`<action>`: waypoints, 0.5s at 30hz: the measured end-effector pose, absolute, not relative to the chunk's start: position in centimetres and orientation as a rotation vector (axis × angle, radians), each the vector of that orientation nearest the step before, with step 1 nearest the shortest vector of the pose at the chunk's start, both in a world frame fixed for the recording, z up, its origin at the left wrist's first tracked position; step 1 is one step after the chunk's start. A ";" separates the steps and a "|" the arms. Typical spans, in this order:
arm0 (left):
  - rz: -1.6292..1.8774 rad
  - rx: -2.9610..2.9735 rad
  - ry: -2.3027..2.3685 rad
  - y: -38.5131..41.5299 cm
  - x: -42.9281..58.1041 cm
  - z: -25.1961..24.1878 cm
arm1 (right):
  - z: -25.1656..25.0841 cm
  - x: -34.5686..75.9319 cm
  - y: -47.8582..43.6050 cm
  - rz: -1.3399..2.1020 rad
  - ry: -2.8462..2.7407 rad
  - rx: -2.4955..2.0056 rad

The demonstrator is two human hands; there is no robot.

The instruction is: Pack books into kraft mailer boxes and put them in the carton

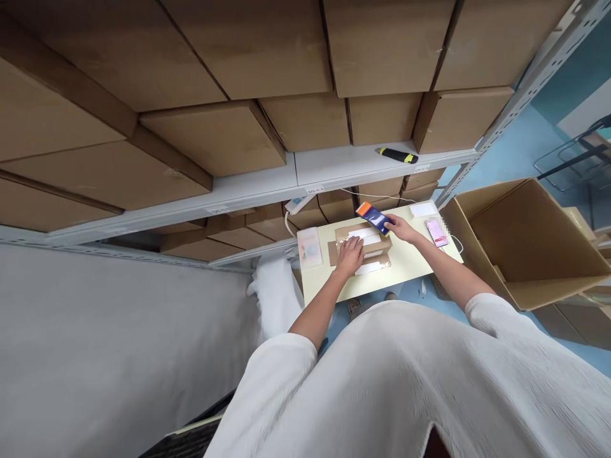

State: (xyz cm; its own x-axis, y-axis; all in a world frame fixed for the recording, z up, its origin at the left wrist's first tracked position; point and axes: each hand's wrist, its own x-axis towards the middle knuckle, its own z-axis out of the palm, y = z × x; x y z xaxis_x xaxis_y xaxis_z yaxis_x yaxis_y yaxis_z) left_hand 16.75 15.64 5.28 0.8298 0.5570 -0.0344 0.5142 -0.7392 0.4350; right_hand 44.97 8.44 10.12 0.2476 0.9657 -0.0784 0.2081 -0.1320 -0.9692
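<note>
On the small table, a brown cardboard box [379,247] lies with its flaps spread and white labels on it. My left hand [351,256] rests on the box's left part, fingers spread and pressed against the cardboard. A flat dark blue packet with an orange end [373,217] is pinched at its lower right corner by my right hand [400,228]. That packet is tilted over the far edge of the box. Whether it touches the box, I cannot tell.
The pale yellow table [329,287] also bears a phone with a pink screen [436,233], a white card [422,209] and a clear-covered pad [310,247]. A large open carton [539,242] stands right. Above, a shelf [344,162] holds boxes and a yellow-black cutter [398,155].
</note>
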 end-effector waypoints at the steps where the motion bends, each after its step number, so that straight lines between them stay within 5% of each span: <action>1: 0.141 2.578 0.817 15.8 16.1 5.3 | 10.1 45.1 8.4 0.986 -1.130 -1.567; 15: 0.174 2.509 0.835 16.7 13.5 5.9 | 12.5 42.0 9.4 0.670 -1.444 -2.066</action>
